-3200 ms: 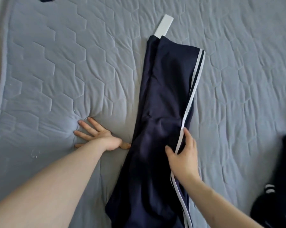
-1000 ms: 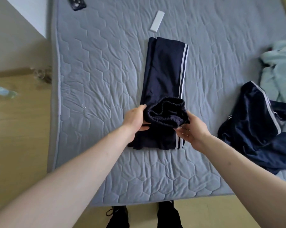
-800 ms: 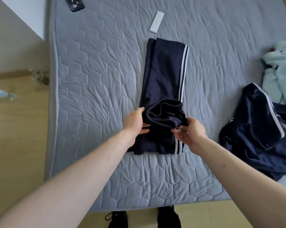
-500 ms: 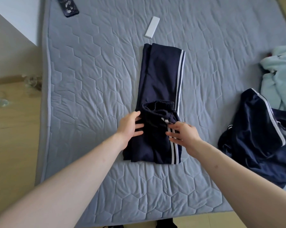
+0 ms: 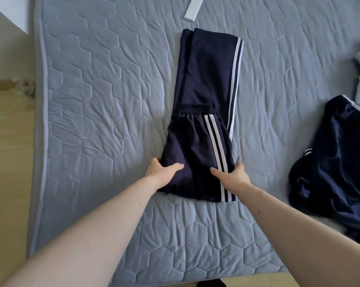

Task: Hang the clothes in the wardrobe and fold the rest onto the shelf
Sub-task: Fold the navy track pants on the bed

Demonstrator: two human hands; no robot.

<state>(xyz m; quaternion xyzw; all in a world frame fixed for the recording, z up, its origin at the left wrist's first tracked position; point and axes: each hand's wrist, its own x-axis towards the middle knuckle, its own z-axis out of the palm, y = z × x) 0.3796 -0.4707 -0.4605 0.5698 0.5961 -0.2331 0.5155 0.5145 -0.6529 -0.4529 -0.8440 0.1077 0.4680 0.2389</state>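
Folded over since half a second ago, the elastic waistband end of the navy track pants (image 5: 197,141) is now laid flat over the legs on the grey quilted mattress (image 5: 104,83). The near fold is gripped at both corners, the left hand (image 5: 161,172) and the right hand (image 5: 233,176) each with thumb on top and fingers tucked beneath. White side stripes are seen; no readable lettering is shown.
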